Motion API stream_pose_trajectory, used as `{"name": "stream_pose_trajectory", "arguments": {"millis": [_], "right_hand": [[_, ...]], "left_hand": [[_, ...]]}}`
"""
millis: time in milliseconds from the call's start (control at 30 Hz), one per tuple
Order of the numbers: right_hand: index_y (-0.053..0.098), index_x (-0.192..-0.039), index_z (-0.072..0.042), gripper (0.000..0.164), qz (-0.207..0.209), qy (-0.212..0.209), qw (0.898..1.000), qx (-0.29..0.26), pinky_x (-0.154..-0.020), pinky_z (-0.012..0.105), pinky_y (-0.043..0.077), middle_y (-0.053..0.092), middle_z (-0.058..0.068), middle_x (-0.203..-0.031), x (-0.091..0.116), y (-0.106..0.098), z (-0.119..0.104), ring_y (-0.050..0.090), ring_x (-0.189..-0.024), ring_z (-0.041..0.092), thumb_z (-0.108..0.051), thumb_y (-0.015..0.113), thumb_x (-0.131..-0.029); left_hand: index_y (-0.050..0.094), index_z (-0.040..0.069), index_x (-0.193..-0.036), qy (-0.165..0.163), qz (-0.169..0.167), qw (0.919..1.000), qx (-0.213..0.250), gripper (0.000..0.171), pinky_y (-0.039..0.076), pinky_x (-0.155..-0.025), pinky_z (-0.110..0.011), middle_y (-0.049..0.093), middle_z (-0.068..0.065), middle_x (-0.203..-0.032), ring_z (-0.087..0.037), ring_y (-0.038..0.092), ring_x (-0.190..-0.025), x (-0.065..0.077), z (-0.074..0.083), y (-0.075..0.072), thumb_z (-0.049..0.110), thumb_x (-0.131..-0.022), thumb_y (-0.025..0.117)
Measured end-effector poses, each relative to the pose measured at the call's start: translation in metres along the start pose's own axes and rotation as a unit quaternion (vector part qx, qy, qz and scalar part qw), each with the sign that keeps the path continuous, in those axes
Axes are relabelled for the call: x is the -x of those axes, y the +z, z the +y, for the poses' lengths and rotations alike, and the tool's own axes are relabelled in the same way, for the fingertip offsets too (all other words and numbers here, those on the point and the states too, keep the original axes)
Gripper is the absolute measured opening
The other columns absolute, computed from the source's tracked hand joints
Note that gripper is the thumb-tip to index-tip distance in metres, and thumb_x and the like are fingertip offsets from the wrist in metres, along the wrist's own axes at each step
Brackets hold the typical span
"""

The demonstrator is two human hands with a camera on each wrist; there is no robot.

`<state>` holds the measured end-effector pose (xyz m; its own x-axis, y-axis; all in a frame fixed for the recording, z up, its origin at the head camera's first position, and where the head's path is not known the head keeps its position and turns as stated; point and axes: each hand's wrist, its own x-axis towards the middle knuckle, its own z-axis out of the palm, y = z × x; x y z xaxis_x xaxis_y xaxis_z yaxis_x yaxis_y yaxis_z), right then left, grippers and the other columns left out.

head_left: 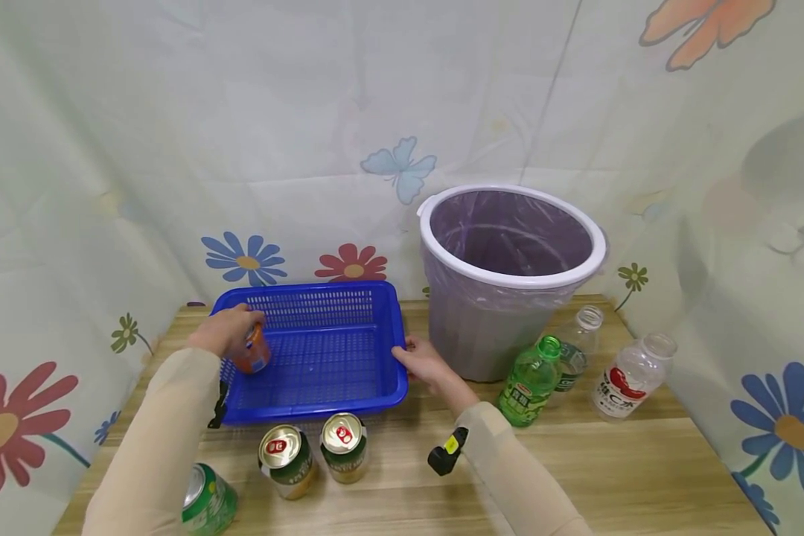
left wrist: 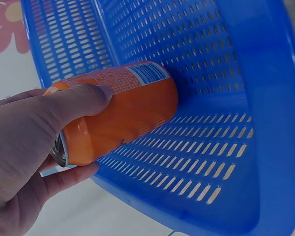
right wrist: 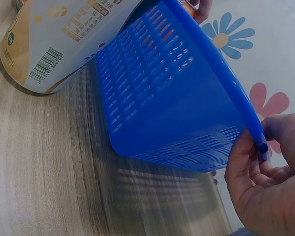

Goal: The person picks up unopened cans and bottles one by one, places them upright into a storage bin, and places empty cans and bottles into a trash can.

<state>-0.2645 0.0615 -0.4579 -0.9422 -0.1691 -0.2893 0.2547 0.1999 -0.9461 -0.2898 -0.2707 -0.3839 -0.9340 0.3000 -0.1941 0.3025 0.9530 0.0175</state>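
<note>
A blue plastic basket (head_left: 321, 409) with slotted walls stands on the table. Inside its left end, my left hand (head_left: 229, 330) grips an orange soda can (left wrist: 132, 108) near the top, thumb on one side and fingers on the other. In the left wrist view the can's bottom end is at the basket's inner surface; whether it bears on the floor I cannot tell. My right hand (head_left: 423, 361) pinches the basket's right rim (right wrist: 253, 130) between thumb and fingers. Two green-and-gold cans (head_left: 288, 461) stand just in front of the basket, and a green can (head_left: 209, 500) is by my left forearm.
A grey bin (head_left: 482, 335) with a white rim and clear liner stands right of the basket. Beside it are a green plastic bottle (head_left: 529, 383), a clear bottle (head_left: 574, 350) and a clear bottle with a red-marked label (head_left: 630, 380). A printed curtain (head_left: 308, 186) hangs behind the table.
</note>
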Motion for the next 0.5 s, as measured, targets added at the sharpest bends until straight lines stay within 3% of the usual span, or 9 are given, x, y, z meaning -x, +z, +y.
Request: {"name": "stream_pose_trajectory", "arguments": {"millis": [500], "right_hand": [[0.047, -0.115, 0.005, 0.030, -0.009, -0.009, 1.000, -0.021, -0.066, 0.036, 0.057, 0.060, 0.024, -0.107, 0.0058, -0.0007, -0.0025, 0.065, -0.084, 0.029, -0.013, 0.049, -0.091]], "left_hand": [[0.057, 0.007, -0.109, -0.024, 0.003, 0.9996, 0.014, 0.045, 0.050, -0.072, -0.049, 0.053, -0.015, -0.096, -0.031, 0.055, -0.085, -0.0090, -0.0083, 0.0106, 0.012, -0.068, 0.075]]}}
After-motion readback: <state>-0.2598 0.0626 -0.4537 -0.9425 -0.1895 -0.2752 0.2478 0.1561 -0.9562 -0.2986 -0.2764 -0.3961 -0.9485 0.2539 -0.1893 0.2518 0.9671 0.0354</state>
